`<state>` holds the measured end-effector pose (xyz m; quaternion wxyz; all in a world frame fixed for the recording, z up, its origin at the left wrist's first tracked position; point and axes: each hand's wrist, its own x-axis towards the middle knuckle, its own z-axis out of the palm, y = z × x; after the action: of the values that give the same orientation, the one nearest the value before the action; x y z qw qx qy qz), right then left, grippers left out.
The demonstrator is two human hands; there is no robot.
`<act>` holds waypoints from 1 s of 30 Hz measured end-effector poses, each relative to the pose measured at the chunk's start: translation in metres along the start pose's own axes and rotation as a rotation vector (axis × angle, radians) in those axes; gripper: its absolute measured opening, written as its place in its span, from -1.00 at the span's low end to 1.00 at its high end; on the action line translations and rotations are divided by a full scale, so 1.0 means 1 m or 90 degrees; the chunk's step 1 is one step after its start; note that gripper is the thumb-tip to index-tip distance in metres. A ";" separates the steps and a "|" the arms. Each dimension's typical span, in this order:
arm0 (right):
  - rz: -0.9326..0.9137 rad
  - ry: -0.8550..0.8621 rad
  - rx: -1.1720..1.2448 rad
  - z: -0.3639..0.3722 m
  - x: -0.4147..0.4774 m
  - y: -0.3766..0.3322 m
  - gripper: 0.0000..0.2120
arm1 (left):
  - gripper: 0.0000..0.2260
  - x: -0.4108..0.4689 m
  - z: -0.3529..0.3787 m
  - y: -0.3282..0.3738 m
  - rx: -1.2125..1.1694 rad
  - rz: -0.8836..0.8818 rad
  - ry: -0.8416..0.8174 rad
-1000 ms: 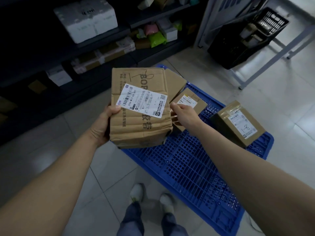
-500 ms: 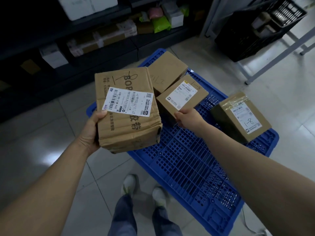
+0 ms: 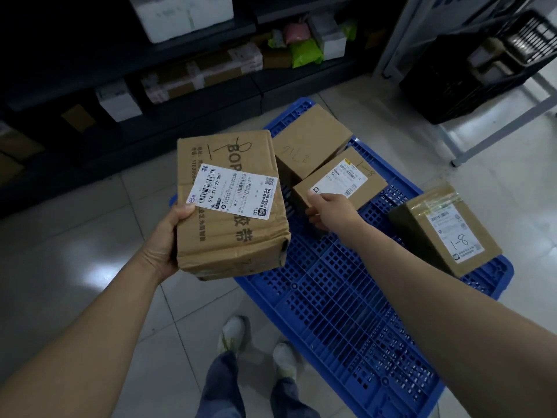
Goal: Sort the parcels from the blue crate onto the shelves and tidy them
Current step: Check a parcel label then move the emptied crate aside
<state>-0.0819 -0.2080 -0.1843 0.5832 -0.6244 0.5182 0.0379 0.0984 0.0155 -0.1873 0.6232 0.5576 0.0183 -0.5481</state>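
Observation:
My left hand (image 3: 164, 242) grips a large dented cardboard parcel (image 3: 229, 206) with a white label, holding it up over the left edge of the blue crate (image 3: 346, 312). My right hand (image 3: 330, 210) grips the near corner of a smaller labelled box (image 3: 346, 176) that lies in the crate. Behind that box sits a plain brown box (image 3: 310, 140) with pencil marks. Another box marked "1-8" (image 3: 449, 230) stands at the crate's right side.
Dark shelves (image 3: 193, 95) run along the back left, holding white, brown, green and pink parcels. A black crate (image 3: 470, 73) sits under a white metal frame (image 3: 452, 146) at the back right. My feet (image 3: 256, 342) stand on pale floor tiles beside the blue crate.
My right hand let go of the large parcel and reached over to the smaller labelled box, taking its near corner. The large parcel stays in my left hand alone.

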 end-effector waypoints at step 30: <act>-0.155 -0.210 0.074 0.020 -0.075 -0.094 -0.70 | -0.57 -0.085 0.020 0.039 -0.056 0.096 0.049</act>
<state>-0.0404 -0.1682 -0.0772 0.6952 -0.6333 0.3378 0.0389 0.0801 0.0490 -0.1000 0.6855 0.5499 0.0245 -0.4766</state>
